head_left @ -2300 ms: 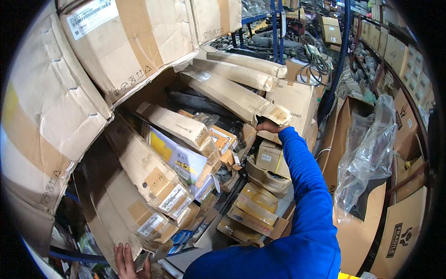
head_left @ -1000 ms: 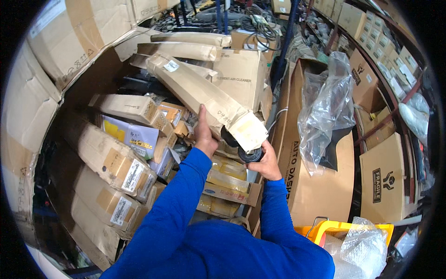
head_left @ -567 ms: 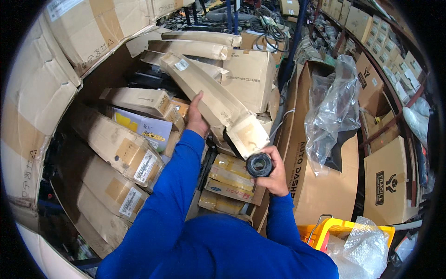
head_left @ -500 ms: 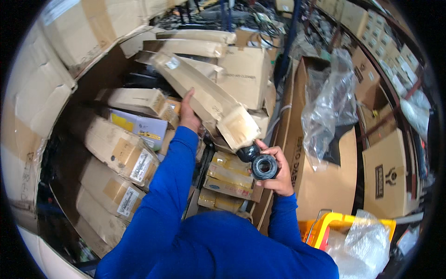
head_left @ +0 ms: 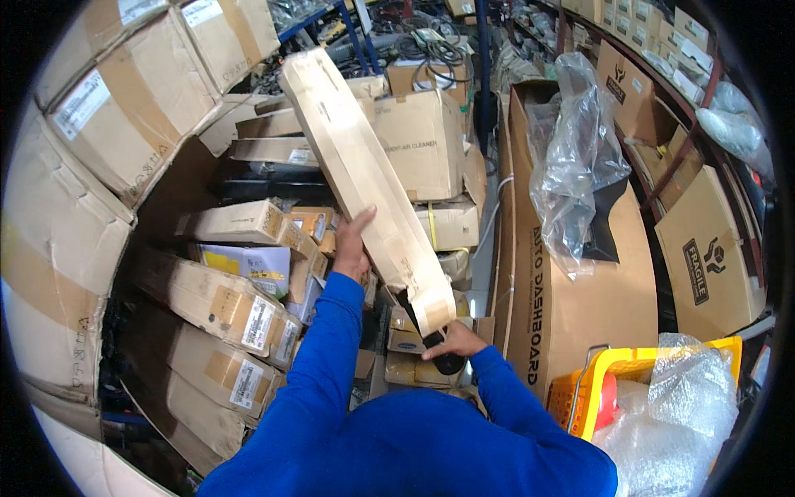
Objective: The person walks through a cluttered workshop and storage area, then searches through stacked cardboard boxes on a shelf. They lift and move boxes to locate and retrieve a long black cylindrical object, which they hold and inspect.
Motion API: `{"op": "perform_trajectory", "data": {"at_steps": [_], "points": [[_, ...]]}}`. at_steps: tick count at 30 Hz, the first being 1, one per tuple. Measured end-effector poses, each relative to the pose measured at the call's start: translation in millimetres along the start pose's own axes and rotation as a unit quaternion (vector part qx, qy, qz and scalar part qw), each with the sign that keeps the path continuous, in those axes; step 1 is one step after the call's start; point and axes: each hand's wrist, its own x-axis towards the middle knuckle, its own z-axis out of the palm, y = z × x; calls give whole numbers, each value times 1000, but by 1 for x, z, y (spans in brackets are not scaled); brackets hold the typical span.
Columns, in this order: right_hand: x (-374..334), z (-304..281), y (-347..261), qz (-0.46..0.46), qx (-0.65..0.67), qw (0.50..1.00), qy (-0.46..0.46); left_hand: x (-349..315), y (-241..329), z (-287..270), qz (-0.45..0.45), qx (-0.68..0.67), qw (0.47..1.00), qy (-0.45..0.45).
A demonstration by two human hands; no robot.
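A long, narrow cardboard box [head_left: 364, 166] slants from the upper left down toward my body. My left hand [head_left: 354, 247] grips its left side around the middle, the thumb lying on top. From the torn lower end sticks out a black rod-like part with a rounded end [head_left: 448, 363]. My right hand [head_left: 459, 340] is closed around that black part, right at the box's end. The rest of the part is hidden inside the box and under my fingers.
Worn, labelled cartons [head_left: 240, 311] lie in a large open box at left. Stacked boxes [head_left: 418, 145] stand beyond. At right are a big carton [head_left: 571, 323] with clear plastic wrap [head_left: 571, 157] on it and a yellow basket [head_left: 596, 389] holding bubble wrap.
The long box has swung more upright, and its lower end has come nearer my body. My right hand moved down with it, and the black part's ring opening no longer shows.
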Motion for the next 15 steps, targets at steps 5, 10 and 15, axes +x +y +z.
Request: {"op": "perform_trajectory", "data": {"at_steps": [5, 10, 15], "points": [[-22, 22, 60, -43, 47, 992, 111, 49, 77, 11, 76, 75, 992, 70], [-64, 30, 80, 13, -54, 978, 204, 91, 51, 8, 104, 24, 985, 132], [-108, 48, 86, 64, -37, 963, 257, 149, 102, -11, 214, 217, 885, 351]]}}
